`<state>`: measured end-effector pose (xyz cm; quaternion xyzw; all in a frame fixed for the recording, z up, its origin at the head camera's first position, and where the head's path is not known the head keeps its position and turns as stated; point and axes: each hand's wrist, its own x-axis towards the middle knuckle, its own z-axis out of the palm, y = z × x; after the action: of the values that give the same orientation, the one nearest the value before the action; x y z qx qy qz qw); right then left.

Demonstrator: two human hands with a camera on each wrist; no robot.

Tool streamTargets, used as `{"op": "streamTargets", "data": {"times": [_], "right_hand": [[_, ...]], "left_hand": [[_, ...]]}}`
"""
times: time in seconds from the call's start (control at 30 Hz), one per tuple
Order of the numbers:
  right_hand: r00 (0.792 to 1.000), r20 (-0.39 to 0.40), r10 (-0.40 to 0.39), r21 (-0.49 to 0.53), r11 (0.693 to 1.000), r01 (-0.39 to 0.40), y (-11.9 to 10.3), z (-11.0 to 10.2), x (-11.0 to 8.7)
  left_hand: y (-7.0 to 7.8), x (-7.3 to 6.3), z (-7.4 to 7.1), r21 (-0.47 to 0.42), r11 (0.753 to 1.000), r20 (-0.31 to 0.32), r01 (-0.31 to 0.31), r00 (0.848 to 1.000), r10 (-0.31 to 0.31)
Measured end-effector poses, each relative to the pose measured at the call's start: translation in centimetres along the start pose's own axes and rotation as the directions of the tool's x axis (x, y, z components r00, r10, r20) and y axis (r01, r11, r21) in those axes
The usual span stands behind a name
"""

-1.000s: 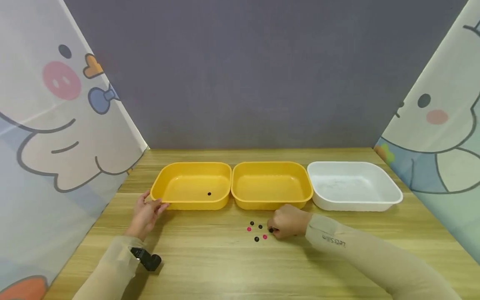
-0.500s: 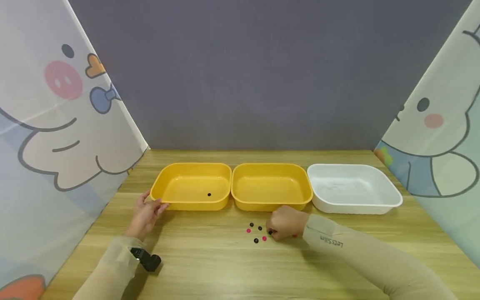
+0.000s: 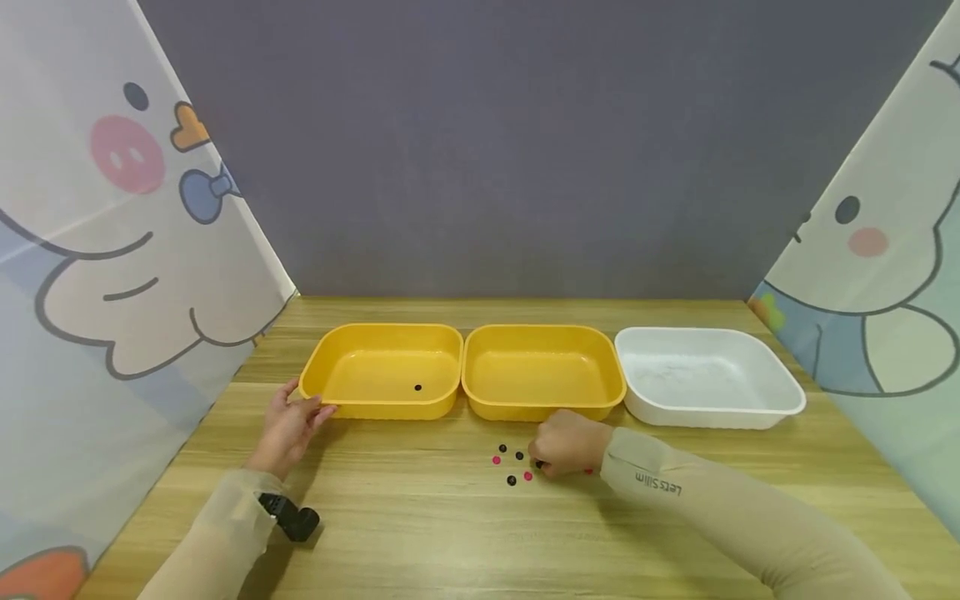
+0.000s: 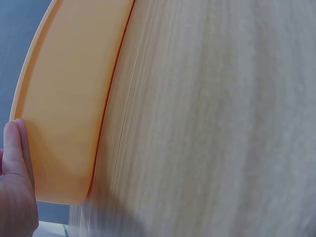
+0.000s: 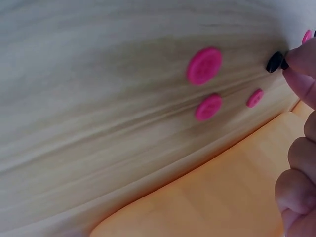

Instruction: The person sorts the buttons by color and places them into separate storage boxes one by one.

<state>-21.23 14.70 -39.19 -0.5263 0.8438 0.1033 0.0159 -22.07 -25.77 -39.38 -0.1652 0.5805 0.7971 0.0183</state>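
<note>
My left hand [image 3: 288, 433] grips the front left corner of the left yellow basin [image 3: 390, 411], with fingers along its outer wall and right at the rim in the left wrist view. In front of the middle yellow basin [image 3: 540, 412], my right hand [image 3: 568, 443] is low over the table. Its thumb and forefinger pinch a black button [image 5: 285, 64], mostly hidden by the fingertips, right beside another black button [image 5: 275, 62]. To the hand's left lie several black buttons [image 3: 512, 481] and pink buttons [image 3: 528, 477]. More pink ones, such as a large pink button [image 5: 204, 65], show under the wrist.
One small black button [image 3: 417, 387] lies inside the left basin. A white basin [image 3: 712, 417] stands at the right end of the row. The wooden table [image 3: 420, 533] runs between printed cloth side walls [image 3: 150, 250], with a grey panel [image 3: 517, 150] behind.
My right hand has shifted slightly left, and a pink button behind it, hidden at first, now shows under the wrist. The left hand stays at the basin's corner.
</note>
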Motion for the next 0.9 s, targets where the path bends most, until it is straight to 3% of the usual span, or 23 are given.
{"op": "streamTargets", "data": {"times": [0.3, 0.5, 0.67, 0.9], "right_hand": [[0.997, 0.039, 0.06, 0.089, 0.994, -0.064, -0.1, 0.2, 0.2], [1.0, 0.004, 0.03, 0.128, 0.991, -0.03, 0.1, 0.3, 0.0], [0.999, -0.037, 0.02, 0.092, 0.996, -0.017, 0.5, -0.5, -0.1], [0.996, -0.087, 0.027, 0.059, 0.998, -0.022, 0.8, -1.9, -0.1]], "left_hand": [[-0.2, 0.0, 0.1, 0.034, 0.999, -0.003, -0.009, 1.0, 0.009], [0.1, 0.0, 0.3, 0.006, 1.0, 0.008, 0.009, 1.0, -0.009], [0.3, -0.2, 0.4, -0.035, 0.998, 0.008, 0.043, 0.999, -0.042], [0.2, -0.3, 0.6, -0.014, 1.0, -0.007, 0.027, 1.0, -0.028]]}}
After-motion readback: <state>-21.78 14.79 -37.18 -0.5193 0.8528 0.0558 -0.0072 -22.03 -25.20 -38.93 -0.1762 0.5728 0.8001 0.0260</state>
